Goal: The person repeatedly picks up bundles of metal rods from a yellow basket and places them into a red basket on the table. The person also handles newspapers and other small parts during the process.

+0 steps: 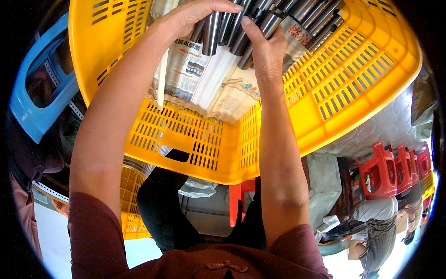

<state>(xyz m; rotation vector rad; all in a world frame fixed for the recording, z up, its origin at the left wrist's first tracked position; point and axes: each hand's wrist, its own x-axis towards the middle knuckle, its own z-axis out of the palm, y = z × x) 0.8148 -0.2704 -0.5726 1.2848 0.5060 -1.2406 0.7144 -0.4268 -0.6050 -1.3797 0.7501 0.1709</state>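
Several dark, shiny cylindrical tubes [212, 35] lie bunched at the top of the view, inside a yellow plastic basket [357, 69]. My left hand [193, 16] grips the bunch from the left, thumb stretched over the top; its other fingers are mostly hidden. From the right, my right hand [269, 49] closes round the same tubes, its thumb pressed on them and its fingertips out of sight behind. More dark tubes [316, 16] rest against the right. Printed newspaper [186, 69] lines the basket beneath. A pale thin stick [162, 79] stands beside the paper, below my left wrist.
The basket's slotted near wall [186, 135] lies between my forearms, above my legs. A blue plastic stool [28, 93] is at left, a second yellow basket [132, 200] below. Red stools [378, 172] and a person in a striped garment [381, 237] are at right.
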